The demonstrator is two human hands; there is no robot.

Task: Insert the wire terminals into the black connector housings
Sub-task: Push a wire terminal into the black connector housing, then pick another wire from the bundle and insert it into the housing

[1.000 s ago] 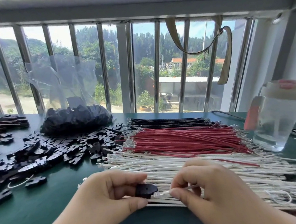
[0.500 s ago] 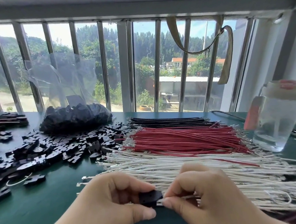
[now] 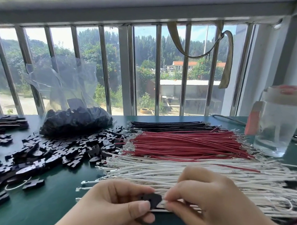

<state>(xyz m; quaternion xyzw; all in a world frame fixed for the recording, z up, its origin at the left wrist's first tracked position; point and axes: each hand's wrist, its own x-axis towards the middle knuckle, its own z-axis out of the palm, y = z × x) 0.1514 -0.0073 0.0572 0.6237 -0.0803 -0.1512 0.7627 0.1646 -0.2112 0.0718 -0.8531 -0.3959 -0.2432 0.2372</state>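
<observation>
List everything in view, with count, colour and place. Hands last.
Table: one, dark green, under everything.
Loose connector housings: many, black, heaped at left.
Plastic bag: one, clear, holding more black housings, back left.
Black wires: one bundle, farthest row.
Red wires: one bundle, middle row.
White wires: one bundle, nearest row.
Bottle: one, clear, pale lid, right.
Strap: one, beige, hanging on the window bars.
Held housing: one, black, in the left hand.
Right hand: pinches a white wire at the housing.
</observation>
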